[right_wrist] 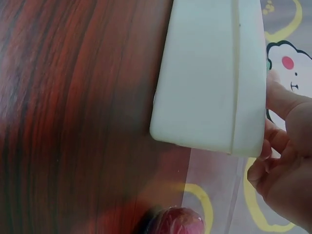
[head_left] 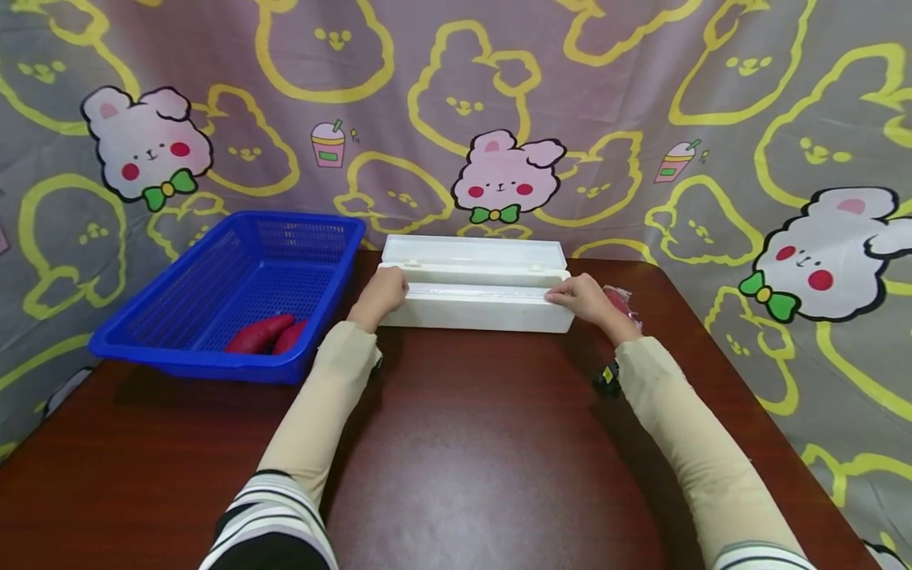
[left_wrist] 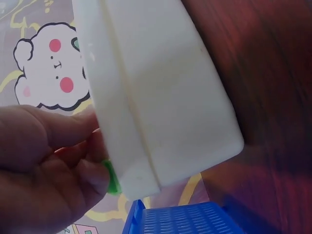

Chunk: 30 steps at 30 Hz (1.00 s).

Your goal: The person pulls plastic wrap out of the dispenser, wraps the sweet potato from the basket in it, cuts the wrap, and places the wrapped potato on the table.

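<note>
A long white plastic-wrap dispenser box lies on the table with its lid raised at the back. Along its front opening runs a thin, shiny edge of clear plastic wrap. At the box's left end, my left hand pinches the wrap, fingers curled. My right hand pinches it at the right end, thumb against fingers. Both wrist views show the box's front wall and the fingers at its upper edge; the film itself is hard to make out there. A small green patch shows beside my left fingers.
Left of the box stands a blue plastic basket holding red sweet potatoes. A red one in clear wrap lies right of the box, partly behind my right wrist. A patterned cloth hangs behind the brown table.
</note>
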Each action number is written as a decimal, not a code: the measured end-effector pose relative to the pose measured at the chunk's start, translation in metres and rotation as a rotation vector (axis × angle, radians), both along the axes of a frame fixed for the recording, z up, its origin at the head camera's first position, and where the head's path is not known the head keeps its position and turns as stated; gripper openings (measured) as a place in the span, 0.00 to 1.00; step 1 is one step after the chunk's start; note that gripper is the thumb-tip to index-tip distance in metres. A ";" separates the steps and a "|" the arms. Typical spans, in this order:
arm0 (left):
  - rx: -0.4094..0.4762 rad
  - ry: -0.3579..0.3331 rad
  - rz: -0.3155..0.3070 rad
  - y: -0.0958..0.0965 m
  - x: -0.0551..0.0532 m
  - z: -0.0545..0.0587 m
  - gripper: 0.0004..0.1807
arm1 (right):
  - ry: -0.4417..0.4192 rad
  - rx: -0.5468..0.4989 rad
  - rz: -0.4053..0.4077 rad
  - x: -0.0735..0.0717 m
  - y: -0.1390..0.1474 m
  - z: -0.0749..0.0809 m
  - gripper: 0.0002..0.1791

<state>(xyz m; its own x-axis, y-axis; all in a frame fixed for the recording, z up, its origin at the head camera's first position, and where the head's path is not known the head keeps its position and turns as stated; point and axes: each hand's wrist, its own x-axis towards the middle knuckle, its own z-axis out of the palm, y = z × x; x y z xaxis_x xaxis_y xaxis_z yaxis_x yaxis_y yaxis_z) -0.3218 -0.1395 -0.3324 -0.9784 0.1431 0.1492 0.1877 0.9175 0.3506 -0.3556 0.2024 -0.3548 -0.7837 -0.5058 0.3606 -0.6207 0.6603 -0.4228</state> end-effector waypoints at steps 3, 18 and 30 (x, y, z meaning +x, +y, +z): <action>0.001 0.015 0.039 0.001 0.000 -0.002 0.18 | -0.003 0.003 -0.027 0.002 -0.002 0.001 0.08; -0.122 0.167 0.114 0.008 0.000 -0.012 0.07 | 0.049 -0.004 -0.084 0.007 -0.009 -0.002 0.08; -0.146 0.221 0.241 0.021 -0.005 -0.015 0.09 | 0.054 -0.011 -0.174 0.010 -0.015 -0.003 0.09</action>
<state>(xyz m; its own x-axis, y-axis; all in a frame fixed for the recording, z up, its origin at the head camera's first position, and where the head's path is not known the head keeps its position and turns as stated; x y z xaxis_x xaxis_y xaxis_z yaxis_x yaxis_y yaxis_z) -0.3266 -0.1181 -0.3473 -0.9328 -0.0527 0.3564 0.0161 0.9822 0.1874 -0.3456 0.1875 -0.3576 -0.8386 -0.3597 0.4092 -0.5192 0.7551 -0.4003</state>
